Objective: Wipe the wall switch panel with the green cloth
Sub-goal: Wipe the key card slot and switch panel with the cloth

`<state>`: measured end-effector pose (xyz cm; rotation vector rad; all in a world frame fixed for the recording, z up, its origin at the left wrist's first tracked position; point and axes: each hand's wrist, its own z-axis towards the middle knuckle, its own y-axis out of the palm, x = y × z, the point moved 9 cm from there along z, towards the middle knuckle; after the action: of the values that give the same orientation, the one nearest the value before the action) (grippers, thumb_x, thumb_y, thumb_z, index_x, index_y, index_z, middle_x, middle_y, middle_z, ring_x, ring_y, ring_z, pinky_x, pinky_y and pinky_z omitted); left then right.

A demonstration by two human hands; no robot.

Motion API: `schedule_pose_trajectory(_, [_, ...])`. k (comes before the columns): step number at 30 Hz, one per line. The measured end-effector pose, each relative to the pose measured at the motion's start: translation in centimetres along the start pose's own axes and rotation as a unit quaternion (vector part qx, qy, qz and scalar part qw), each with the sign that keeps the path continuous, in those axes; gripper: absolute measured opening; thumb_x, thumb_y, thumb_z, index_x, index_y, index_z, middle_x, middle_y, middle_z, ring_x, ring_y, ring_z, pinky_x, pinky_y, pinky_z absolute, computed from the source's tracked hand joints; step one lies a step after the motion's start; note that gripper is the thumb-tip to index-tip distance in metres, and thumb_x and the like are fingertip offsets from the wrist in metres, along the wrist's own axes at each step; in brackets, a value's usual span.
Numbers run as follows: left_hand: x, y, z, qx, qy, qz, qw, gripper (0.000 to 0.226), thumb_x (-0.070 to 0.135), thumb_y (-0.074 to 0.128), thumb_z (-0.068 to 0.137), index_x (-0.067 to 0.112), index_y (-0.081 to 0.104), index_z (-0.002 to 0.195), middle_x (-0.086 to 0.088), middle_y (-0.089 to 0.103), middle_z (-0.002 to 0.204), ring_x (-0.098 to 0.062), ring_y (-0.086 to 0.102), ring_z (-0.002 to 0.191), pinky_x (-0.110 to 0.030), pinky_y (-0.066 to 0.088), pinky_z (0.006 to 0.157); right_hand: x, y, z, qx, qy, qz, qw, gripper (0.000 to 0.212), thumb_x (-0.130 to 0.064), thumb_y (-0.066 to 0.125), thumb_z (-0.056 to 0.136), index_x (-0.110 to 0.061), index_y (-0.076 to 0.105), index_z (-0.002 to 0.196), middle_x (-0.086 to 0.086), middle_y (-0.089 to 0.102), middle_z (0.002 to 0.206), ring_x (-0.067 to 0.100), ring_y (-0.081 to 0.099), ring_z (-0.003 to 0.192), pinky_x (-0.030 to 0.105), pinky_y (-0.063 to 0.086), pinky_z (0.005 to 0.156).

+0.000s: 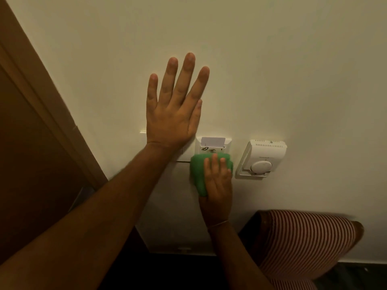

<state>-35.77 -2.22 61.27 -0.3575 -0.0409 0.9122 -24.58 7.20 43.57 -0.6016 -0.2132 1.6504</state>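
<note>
My left hand (174,105) lies flat on the cream wall, fingers spread and pointing up, its wrist covering most of the white wall switch panel (181,156). To the right of that panel is a white key-card holder (213,146) with a card in its slot. My right hand (217,178) presses the folded green cloth (199,174) against the wall over the holder's lower part and the panel's right end. The cloth hangs down under my palm.
A white thermostat (262,159) with a round dial sits on the wall just right of the cloth. A brown wooden door frame (48,114) runs along the left. A red-and-white striped cushion (303,243) lies at the lower right, near the dark floor.
</note>
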Motion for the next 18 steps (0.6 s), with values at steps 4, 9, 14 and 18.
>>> schedule_pose_trajectory(4, [0.0, 0.1, -0.1, 0.004, 0.001, -0.001, 1.000, 0.071, 0.037, 0.040, 0.120, 0.031, 0.002, 0.180, -0.001, -0.002, 0.189, -0.021, -0.013, 0.172, -0.052, -0.002, 0.140, 1.7, -0.4, -0.2, 0.053, 0.107, 0.061, 0.991, 0.071, -0.006, 0.062, 0.103, -0.010, 0.025, 0.164, 0.000, 0.016, 0.176, 0.034, 0.017, 0.164, 0.056, 0.023, 0.132])
schedule_pose_trajectory(9, [0.0, 0.2, -0.2, 0.009, -0.002, -0.003, 1.000, 0.069, 0.038, 0.037, 0.121, 0.031, 0.003, 0.180, -0.006, 0.008, 0.187, -0.021, -0.012, 0.172, -0.053, 0.001, 0.139, -2.9, 2.3, 0.5, 0.005, 0.040, 0.067, 0.997, 0.086, -0.008, 0.063, 0.100, -0.023, 0.012, 0.168, -0.004, 0.006, 0.178, 0.024, 0.007, 0.166, 0.045, 0.007, 0.136])
schedule_pose_trajectory(14, [0.0, 0.1, -0.2, 0.017, 0.003, 0.005, 1.000, 0.071, 0.036, 0.040, 0.120, 0.030, 0.004, 0.180, -0.004, 0.005, 0.189, -0.021, -0.011, 0.172, -0.053, 0.000, 0.139, 0.7, -0.3, 0.2, 0.039, 0.077, 0.023, 0.996, 0.076, -0.007, 0.064, 0.102, -0.017, 0.023, 0.166, 0.006, 0.024, 0.172, 0.028, 0.017, 0.165, 0.054, 0.025, 0.132])
schedule_pose_trajectory(18, [0.0, 0.3, -0.1, 0.021, 0.005, -0.002, 1.000, 0.070, 0.035, 0.039, 0.119, 0.030, 0.006, 0.181, 0.002, -0.007, 0.184, -0.022, -0.010, 0.172, -0.054, 0.001, 0.139, -0.6, -0.1, 1.3, 0.079, 0.143, 0.068, 0.984, 0.072, 0.003, 0.070, 0.097, -0.005, 0.036, 0.160, 0.008, 0.027, 0.171, 0.034, 0.016, 0.164, 0.061, 0.025, 0.130])
